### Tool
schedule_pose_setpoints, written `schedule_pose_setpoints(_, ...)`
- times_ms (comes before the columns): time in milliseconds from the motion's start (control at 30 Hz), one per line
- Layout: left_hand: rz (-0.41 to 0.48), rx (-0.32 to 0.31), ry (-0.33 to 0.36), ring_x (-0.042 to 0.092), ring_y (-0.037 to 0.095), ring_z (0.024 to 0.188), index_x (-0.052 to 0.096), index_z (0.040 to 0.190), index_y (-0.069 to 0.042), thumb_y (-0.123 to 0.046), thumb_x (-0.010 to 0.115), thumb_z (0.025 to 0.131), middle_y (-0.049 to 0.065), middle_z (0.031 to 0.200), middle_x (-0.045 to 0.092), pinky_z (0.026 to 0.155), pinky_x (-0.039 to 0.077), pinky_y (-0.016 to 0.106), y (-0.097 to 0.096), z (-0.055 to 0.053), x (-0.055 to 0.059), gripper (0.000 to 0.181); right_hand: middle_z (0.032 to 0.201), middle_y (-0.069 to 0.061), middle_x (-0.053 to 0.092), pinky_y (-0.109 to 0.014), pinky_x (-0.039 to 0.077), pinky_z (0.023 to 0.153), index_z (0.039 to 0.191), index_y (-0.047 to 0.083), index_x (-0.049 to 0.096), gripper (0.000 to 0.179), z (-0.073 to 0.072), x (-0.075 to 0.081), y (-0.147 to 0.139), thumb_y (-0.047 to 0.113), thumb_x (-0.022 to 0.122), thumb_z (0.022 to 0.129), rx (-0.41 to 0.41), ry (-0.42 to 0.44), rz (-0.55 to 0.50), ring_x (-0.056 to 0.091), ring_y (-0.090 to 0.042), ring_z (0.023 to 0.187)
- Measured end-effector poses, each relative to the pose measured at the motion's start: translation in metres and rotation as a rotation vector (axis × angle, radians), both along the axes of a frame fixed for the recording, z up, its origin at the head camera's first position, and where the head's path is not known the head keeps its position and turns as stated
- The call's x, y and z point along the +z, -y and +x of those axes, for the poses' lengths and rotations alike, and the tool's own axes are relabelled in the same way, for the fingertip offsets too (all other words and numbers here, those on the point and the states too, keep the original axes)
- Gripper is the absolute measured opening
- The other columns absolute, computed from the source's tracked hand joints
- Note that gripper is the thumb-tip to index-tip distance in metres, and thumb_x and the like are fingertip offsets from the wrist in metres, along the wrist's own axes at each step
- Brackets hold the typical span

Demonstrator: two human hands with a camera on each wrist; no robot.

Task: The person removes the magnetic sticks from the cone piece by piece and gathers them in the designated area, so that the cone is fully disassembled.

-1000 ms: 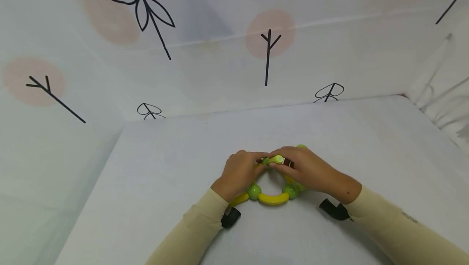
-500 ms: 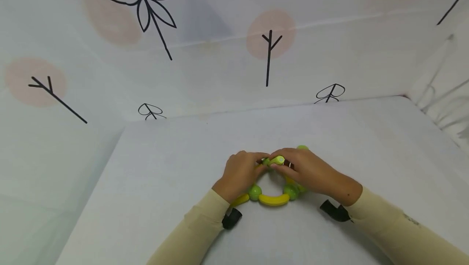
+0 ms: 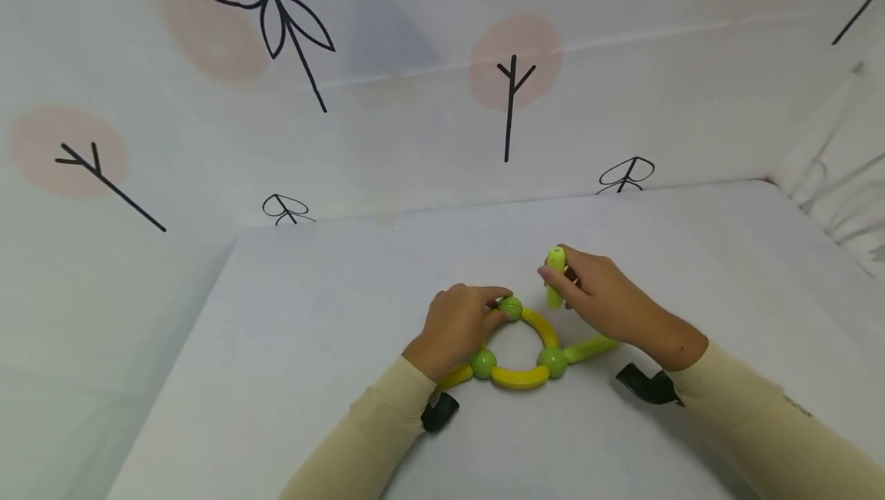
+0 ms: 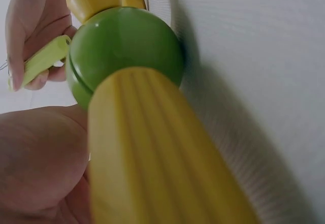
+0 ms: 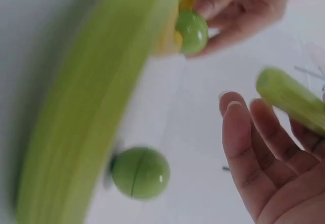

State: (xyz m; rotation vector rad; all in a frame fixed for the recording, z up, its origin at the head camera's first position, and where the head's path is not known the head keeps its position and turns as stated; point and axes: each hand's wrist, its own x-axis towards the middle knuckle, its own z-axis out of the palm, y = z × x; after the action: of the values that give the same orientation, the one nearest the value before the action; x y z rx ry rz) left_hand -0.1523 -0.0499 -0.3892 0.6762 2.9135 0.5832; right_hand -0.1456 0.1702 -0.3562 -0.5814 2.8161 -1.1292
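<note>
In the head view, my left hand (image 3: 456, 329) pinches a green ball (image 3: 510, 309) at the far point of a ring made of curved yellow sticks (image 3: 520, 378) and green balls. My right hand (image 3: 598, 290) holds a short light green stick (image 3: 555, 279), nearly upright and apart from the ring. Another light green stick (image 3: 590, 349) runs rightward from the ring's right-hand ball (image 3: 552, 362). Close in the left wrist view, a yellow stick (image 4: 152, 153) meets a green ball (image 4: 127, 49). The left hand partly hides the ring's left side.
A loose green ball (image 5: 140, 173) lies on the white tabletop (image 3: 332, 308), seen in the right wrist view and hidden behind my right hand in the head view. A patterned white cloth wall (image 3: 415, 139) rises at the back. Dark wrist mounts (image 3: 648, 385) hang under both sleeves.
My right hand has moved up and to the right, away from the ring's far ball, taking the light green stick along and turning it upright. My left hand stays in place.
</note>
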Motion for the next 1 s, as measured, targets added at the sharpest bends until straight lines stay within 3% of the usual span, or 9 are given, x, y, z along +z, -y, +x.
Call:
schedule_pose_setpoints(267,0.006,0.001,-0.021,0.066,0.013,0.096,0.068,0.128,-0.029,-0.036,0.07,0.093,-0.009,0.11,0.075,0.083,0.05,0.033,0.002,0.001,0.0,0.036,0.077,-0.008,0.056,-0.029,0.045,0.056,0.107,0.005,0.043,0.037,-0.018,0.0,-0.025,0.042,0.038,0.108,-0.122,0.052,0.021,0.056,-0.018,0.063)
schedule_pose_setpoints(500,0.003,0.003,-0.007,0.065,0.014,0.099,0.068,0.129,-0.029,-0.037,0.069,0.093,-0.009,0.113,0.075,0.086,0.05,0.035,0.002,0.003,-0.001,0.037,0.082,-0.01,0.054,-0.032,0.045,0.057,0.106,0.003,0.04,0.028,-0.033,-0.01,-0.045,0.031,0.046,0.107,-0.168,0.155,0.124,0.056,-0.019,0.064)
schedule_pose_setpoints(667,0.001,-0.012,-0.039,0.065,0.014,0.097,0.068,0.129,-0.028,-0.037,0.069,0.093,-0.009,0.112,0.075,0.082,0.05,0.033,0.002,0.002,-0.001,0.037,0.08,-0.01,0.053,-0.032,0.045,0.056,0.107,0.0,0.04,0.028,-0.041,-0.016,-0.057,0.025,0.051,0.104,-0.171,0.226,0.186,0.056,-0.019,0.064)
schedule_pose_setpoints(1000,-0.005,0.0,-0.021,0.065,0.014,0.098,0.068,0.129,-0.029,-0.037,0.069,0.093,-0.009,0.111,0.075,0.084,0.05,0.034,0.001,0.002,-0.001,0.036,0.084,-0.013,0.054,-0.032,0.047,0.057,0.125,-0.003,0.038,0.046,-0.051,-0.031,-0.076,0.034,0.053,0.103,-0.151,0.342,0.273,0.055,-0.018,0.063)
